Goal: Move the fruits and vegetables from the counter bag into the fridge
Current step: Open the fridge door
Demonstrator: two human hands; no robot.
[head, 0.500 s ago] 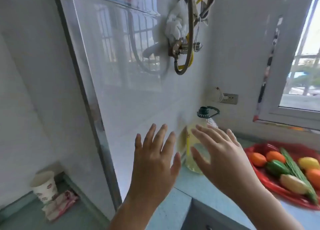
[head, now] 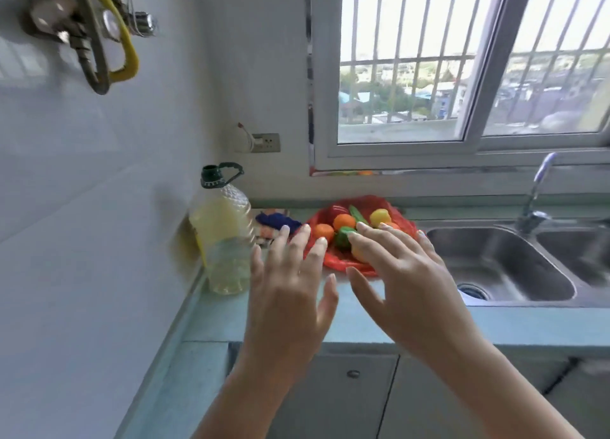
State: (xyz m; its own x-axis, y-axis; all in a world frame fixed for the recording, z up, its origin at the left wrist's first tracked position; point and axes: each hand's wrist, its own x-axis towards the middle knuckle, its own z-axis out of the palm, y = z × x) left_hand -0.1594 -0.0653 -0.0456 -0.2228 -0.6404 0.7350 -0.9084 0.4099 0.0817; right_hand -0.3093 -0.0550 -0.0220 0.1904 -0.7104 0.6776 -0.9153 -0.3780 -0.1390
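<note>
A red plastic bag (head: 373, 204) lies open on the pale green counter (head: 214, 316) below the window. In it I see two oranges (head: 323, 231), a green pepper (head: 343, 235), a green cucumber-like vegetable (head: 356, 214) and a yellow fruit (head: 379, 216); more produce is hidden behind my right hand. My left hand (head: 290, 293) hovers with fingers spread, just left of the bag and holding nothing. My right hand (head: 402, 280) is also spread flat, above the bag's near edge, empty. The fridge is out of view.
A large oil bottle (head: 226, 234) with a green cap stands on the counter by the left wall. A blue cloth (head: 277, 221) lies behind it. A steel double sink (head: 505, 267) with a tap (head: 538, 191) fills the right. Cabinet doors (head: 353, 392) run below.
The view has swung right, from the white wall towards the counter and window. Both hands stay spread and empty and now reach close to the red bag.
</note>
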